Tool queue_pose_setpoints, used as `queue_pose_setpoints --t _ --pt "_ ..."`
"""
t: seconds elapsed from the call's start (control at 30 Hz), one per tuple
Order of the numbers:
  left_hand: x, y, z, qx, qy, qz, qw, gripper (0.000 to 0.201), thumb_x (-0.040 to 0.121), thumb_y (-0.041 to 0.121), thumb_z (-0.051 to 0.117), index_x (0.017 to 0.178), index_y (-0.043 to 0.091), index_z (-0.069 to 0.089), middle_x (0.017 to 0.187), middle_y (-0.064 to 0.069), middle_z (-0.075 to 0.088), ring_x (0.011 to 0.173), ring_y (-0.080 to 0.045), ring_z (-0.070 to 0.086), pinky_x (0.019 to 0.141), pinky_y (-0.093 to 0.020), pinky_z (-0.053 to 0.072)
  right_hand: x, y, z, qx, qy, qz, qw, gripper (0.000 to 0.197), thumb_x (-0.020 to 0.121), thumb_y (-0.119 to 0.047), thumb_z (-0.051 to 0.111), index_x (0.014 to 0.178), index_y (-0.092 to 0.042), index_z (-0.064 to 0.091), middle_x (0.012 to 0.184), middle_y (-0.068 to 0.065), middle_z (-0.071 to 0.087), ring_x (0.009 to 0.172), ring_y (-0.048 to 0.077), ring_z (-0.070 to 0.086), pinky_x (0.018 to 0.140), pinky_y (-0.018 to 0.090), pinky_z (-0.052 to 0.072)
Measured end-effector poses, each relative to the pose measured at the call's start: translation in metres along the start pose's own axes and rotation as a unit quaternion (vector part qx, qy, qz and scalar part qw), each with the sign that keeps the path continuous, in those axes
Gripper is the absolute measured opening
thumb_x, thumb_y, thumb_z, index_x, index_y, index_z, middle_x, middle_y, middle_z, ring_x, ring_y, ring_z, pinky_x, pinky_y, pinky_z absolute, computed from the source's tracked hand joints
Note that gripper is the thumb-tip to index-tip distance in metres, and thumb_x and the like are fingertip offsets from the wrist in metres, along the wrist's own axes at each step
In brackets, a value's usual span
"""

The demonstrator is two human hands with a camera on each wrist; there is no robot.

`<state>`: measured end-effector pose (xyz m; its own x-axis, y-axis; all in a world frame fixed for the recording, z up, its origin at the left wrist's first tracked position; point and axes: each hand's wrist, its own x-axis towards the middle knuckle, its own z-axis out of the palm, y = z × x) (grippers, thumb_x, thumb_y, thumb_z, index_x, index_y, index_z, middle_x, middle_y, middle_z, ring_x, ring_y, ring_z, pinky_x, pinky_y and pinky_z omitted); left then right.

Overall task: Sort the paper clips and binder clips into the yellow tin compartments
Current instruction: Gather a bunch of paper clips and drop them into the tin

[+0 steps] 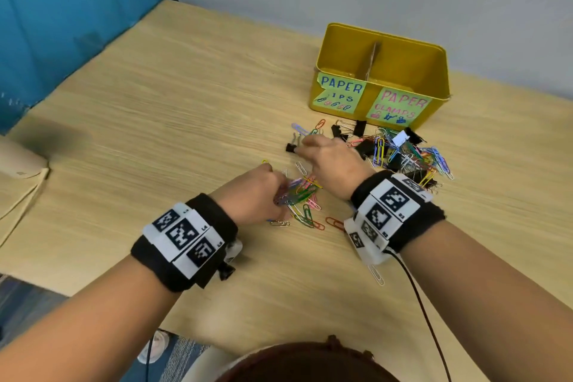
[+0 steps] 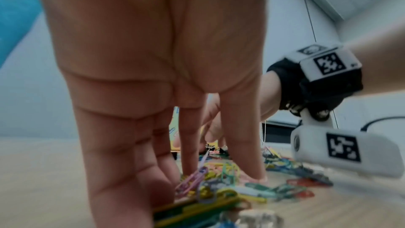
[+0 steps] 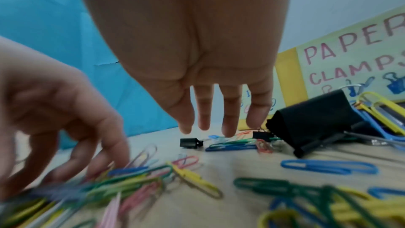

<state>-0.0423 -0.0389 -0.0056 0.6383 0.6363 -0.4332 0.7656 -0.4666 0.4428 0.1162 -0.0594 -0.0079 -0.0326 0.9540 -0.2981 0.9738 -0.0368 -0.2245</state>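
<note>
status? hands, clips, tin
Left hand gathering paper clips. Right hand open over small binder clip. Yellow tin unobstructed; contents unseen.

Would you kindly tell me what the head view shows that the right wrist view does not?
Only the head view shows the tin's open top with its divider and both labels. Only the right wrist view shows the right hand's straight fingers held off the table, above a small black binder clip. Both show the left hand among colored paper clips.
</note>
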Motion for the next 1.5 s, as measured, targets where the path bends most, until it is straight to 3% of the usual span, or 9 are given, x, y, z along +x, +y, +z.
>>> queue_pose_setpoints --t 0.13,0.3,0.5,0.73,0.9,1.1,1.23,1.37,1.5 --pt "0.001 0.004 0.003 0.021 0.017 -0.015 1.0 0.068 0.073 0.039 0.072 0.133 0.018 0.046 0.123 -0.01 0.042 0.12 -0.026 0.04 0.103 -0.038 0.04 0.01 0.007 -0.007 0.026 0.058 0.064 0.996 0.053 0.087 0.002 0.039 0.135 -0.017 0.049 0.14 0.007 0.045 0.127 0.033 0.041 0.107 0.044 0.039" --pt "0.011 0.03 0.007 0.093 -0.046 -0.002 0.995 0.066 0.082 0.045 0.058 0.138 0.016 0.039 0.134 -0.014 0.036 0.129 -0.032 0.03 0.106 -0.046 0.038 0.025 0.005 -0.007 0.008 -0.058 0.05 0.997 0.06 0.089 0.004 0.035 0.147 -0.006 0.024 0.157 0.011 0.02 0.143 0.031 0.023 0.118 0.043 0.025" --pt "0.03 0.006 -0.024 0.082 0.051 -0.014 0.995 0.061 0.091 0.025 0.046 0.147 0.014 0.023 0.151 -0.01 0.028 0.138 -0.032 0.027 0.111 -0.048 0.032 0.009 0.009 -0.012 -0.022 -0.068 0.039 0.997 0.042 0.09 -0.002 0.04 0.128 -0.012 0.055 0.132 0.013 0.057 0.119 0.03 0.056 0.101 0.038 0.047" --pt "0.055 -0.005 -0.038 0.203 -0.045 -0.063 0.976 0.068 0.095 0.046 0.031 0.15 0.023 -0.002 0.161 0.006 -0.004 0.148 -0.023 0.001 0.116 -0.056 0.012 0.034 -0.001 -0.009 -0.062 -0.106 0.037 0.992 0.062 0.093 -0.009 0.034 0.15 -0.012 0.011 0.162 0.005 0.002 0.148 0.027 0.008 0.121 0.044 0.013" --pt "0.051 -0.024 -0.036 0.11 0.058 0.019 0.992 0.069 0.094 0.039 0.042 0.15 0.023 0.005 0.161 0.0 0.001 0.148 -0.025 0.004 0.12 -0.045 0.013 -0.016 -0.007 0.007 -0.042 -0.143 -0.068 0.986 0.057 0.09 -0.005 0.034 0.146 -0.015 0.028 0.159 0.005 0.019 0.145 0.031 0.019 0.119 0.046 0.02" --pt "0.041 0.001 -0.004 0.152 -0.111 0.061 0.98 0.069 0.094 0.052 0.028 0.15 0.017 0.007 0.161 -0.003 -0.004 0.148 -0.023 -0.004 0.12 -0.048 0.011 -0.047 0.004 0.026 0.004 -0.142 -0.037 0.989 0.056 0.094 -0.021 0.038 0.148 -0.013 0.024 0.16 0.01 0.01 0.147 0.029 0.012 0.12 0.044 0.018" --pt "0.002 -0.008 0.001 0.085 -0.097 0.073 0.989 0.084 0.083 0.062 0.044 0.149 0.019 0.018 0.159 -0.006 0.012 0.147 -0.02 0.011 0.121 -0.035 0.015 -0.084 0.015 0.013 0.097 -0.103 -0.024 0.99 0.057 0.096 -0.022 0.046 0.148 -0.016 0.024 0.158 0.007 0.02 0.146 0.019 0.019 0.117 0.021 0.012" --pt "-0.021 -0.018 0.005 0.101 0.002 -0.049 0.994 0.106 0.054 0.054 0.079 0.142 0.025 0.029 0.136 -0.008 0.035 0.125 -0.03 0.036 0.104 -0.042 0.04 -0.098 0.027 0.012 0.074 -0.061 0.12 0.988 0.074 0.083 -0.037 0.063 0.146 -0.02 0.027 0.14 0.009 0.038 0.129 0.029 0.04 0.109 0.034 0.035" --pt "-0.005 0.003 0.014 0.027 0.005 -0.009 1.0 0.078 0.059 0.021 0.084 0.126 0.013 0.046 0.122 -0.013 0.043 0.108 -0.029 0.054 0.093 -0.034 0.048 -0.076 0.007 0.022 0.099 -0.047 0.124 0.986 0.073 0.079 -0.037 0.068 0.141 -0.016 0.036 0.129 0.012 0.04 0.123 0.031 0.045 0.106 0.036 0.039"
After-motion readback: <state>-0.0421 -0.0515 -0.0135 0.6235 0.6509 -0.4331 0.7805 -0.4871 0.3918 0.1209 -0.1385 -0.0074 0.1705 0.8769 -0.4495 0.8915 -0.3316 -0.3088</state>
